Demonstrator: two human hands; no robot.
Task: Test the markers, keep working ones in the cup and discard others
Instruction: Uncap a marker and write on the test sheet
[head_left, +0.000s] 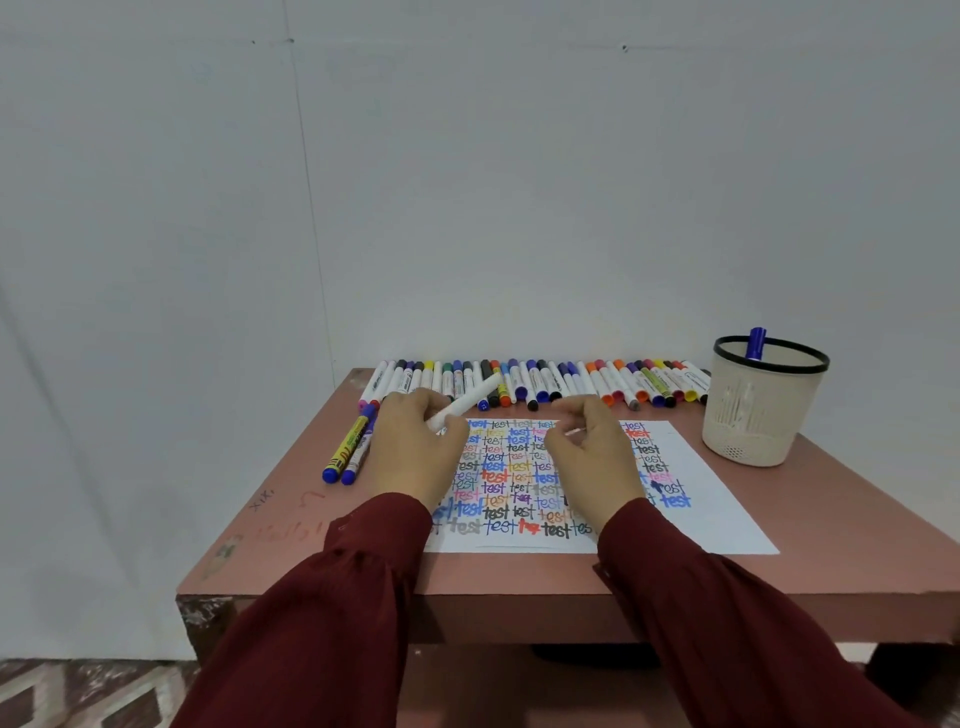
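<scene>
My left hand (415, 447) grips a white-barrelled marker (470, 399) that slants up to the right, above the top left of the test sheet (717, 499). My right hand (592, 447) hovers over the sheet with curled fingers that pinch something small and pale, possibly the marker's cap; I cannot make it out. The sheet is covered with the word "test" in many colours. A long row of markers (545, 382) lies along the table's back edge. A beige cup (763, 405) with a black rim stands at the right with one blue marker (755, 343) in it.
Two markers (349, 449) with blue caps lie apart at the table's left, beside my left hand. The brown table (519, 577) stands against a white wall. Its front edge is near my sleeves. Patterned floor shows below left.
</scene>
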